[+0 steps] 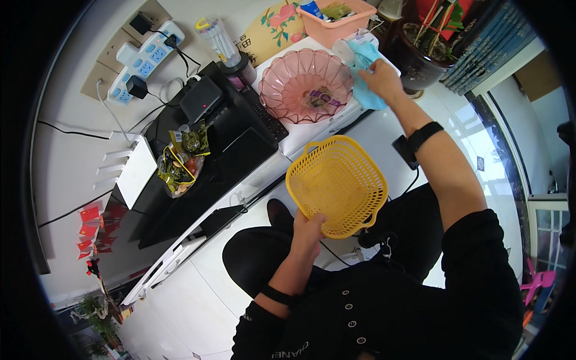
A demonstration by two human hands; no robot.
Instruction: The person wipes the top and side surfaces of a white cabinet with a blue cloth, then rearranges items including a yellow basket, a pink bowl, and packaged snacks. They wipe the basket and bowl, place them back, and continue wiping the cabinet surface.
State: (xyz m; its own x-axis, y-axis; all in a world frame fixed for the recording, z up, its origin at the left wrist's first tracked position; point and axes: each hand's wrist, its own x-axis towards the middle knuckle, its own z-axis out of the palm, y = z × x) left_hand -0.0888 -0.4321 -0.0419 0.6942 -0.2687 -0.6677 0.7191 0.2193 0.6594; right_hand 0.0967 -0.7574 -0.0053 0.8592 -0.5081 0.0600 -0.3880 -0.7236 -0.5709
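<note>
My left hand [308,231] grips the rim of a yellow perforated plastic basket [339,184], its inside turned up towards me. The basket is held in front of the cabinet, above my lap. My right hand [380,81] is on a light blue cloth [366,92], which hangs over the right end of the white cabinet top. Left of the cloth stands a pink scalloped plastic bowl [290,81] with a small purple-marked packet [324,96] in it. A roll [344,50] in clear wrap lies behind the cloth.
A salmon plastic bin [335,27] stands at the back, a potted plant [418,54] at the right. On the black glass top [211,175] sit snack packets [182,162], a black box [201,99], a white router [137,171] and a keyboard [265,118]. A power strip [144,65] is on the wall.
</note>
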